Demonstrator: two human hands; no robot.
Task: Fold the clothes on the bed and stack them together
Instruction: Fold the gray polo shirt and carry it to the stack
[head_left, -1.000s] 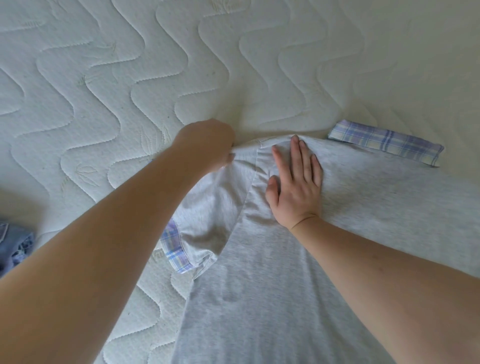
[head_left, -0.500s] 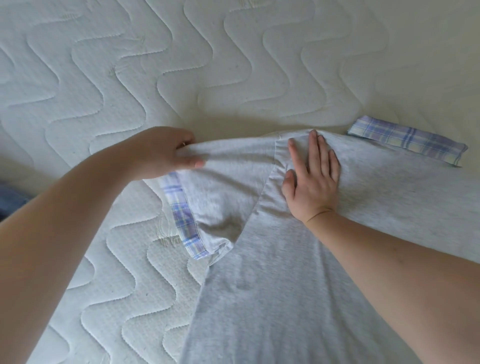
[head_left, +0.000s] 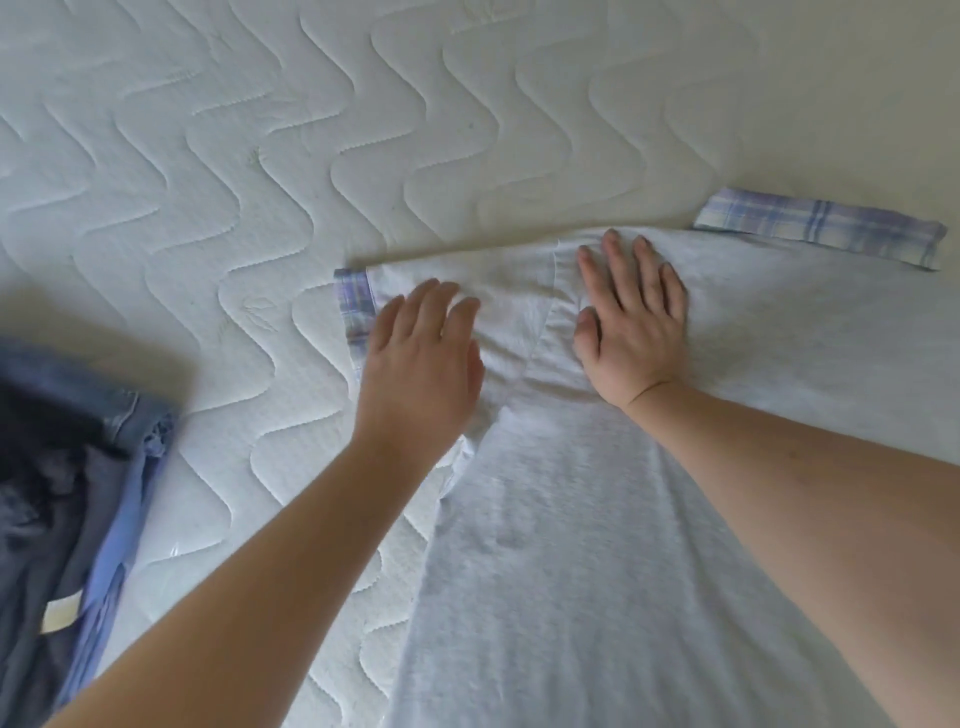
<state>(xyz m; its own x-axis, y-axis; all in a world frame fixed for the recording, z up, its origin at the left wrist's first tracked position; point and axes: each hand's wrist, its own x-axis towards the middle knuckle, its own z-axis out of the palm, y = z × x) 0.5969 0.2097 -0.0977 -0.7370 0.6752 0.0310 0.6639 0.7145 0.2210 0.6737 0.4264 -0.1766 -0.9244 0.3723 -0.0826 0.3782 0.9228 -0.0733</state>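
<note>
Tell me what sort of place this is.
Probably a bedroom: the whole surface is a bare quilted mattress, a grey shirt is spread on it under both hands, and dark clothes lie at the left edge.

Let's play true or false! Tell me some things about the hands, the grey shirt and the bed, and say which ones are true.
1. Both hands lie flat on the grey shirt. True: the left hand and the right hand rest on it with straight fingers.
2. The shirt's sleeve cuffs are red. False: they are blue plaid.
3. Dark blue clothes lie to the left on the mattress. True.
4. The right hand is holding a hanger. False: it holds nothing and presses the shirt.
</note>
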